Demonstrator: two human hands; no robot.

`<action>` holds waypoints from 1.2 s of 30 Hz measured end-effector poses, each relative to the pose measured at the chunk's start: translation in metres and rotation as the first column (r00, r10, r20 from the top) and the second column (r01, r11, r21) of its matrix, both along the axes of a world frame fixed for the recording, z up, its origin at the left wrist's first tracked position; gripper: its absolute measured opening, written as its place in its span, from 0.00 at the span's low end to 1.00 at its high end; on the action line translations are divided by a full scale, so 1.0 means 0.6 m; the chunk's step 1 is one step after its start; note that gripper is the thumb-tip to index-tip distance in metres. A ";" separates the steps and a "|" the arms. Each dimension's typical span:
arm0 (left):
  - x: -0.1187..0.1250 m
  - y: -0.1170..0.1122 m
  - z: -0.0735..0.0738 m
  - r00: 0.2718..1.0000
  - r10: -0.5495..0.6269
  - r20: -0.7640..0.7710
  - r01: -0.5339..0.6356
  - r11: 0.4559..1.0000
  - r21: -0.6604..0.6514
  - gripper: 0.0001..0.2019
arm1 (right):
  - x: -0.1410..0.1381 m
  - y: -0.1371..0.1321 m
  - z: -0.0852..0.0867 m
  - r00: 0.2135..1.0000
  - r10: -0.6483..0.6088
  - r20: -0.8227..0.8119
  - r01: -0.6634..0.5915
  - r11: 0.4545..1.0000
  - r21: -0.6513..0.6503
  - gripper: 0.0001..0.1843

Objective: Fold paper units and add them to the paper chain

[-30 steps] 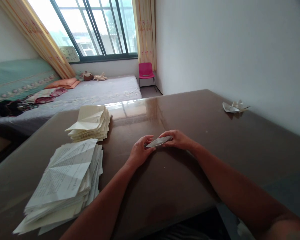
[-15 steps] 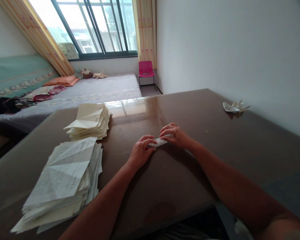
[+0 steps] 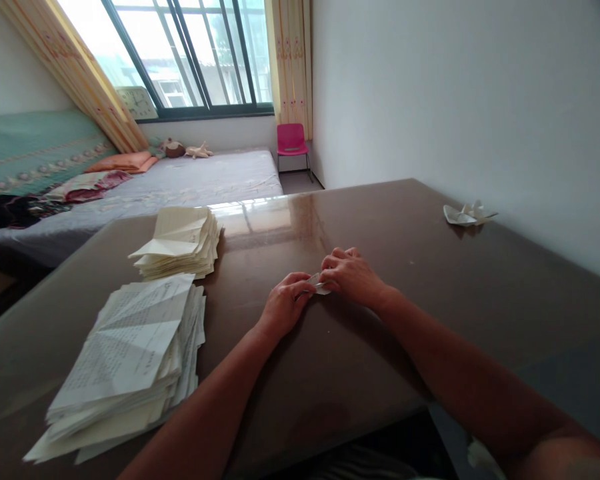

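Note:
A small folded piece of paper (image 3: 322, 288) lies at the middle of the brown table (image 3: 290, 373), between my two hands. My left hand (image 3: 287, 300) pinches its left end, fingers closed. My right hand (image 3: 351, 275) has its fingers curled over the right end and hides most of that part. The paper is white with faint marks, too small to read. Left of my hands stand two stacks of creased sheets: a white printed stack (image 3: 125, 340) in front and a cream stack (image 3: 177, 233) behind it.
A folded paper piece (image 3: 467, 215) sits on the table's far right, near the white wall (image 3: 455, 87). Beyond the table are a bed (image 3: 230, 173) with pillows and soft toys, a pink chair (image 3: 292, 139) and a window.
My right hand's fingers have curled in more tightly over the paper. The strip between my hands now shows shorter and bent up. The stacks have stayed in place.

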State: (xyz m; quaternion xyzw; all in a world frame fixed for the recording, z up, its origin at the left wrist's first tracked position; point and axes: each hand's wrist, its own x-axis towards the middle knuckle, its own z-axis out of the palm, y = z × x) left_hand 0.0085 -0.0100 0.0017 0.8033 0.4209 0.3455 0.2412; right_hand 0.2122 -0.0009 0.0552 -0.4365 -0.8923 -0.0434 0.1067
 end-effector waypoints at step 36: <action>-0.032 0.043 -0.017 0.951 0.193 -0.244 -0.171 0.979 0.108 0.16 | 0.498 0.129 0.010 0.420 -0.905 0.073 0.908 0.418 -0.038 0.13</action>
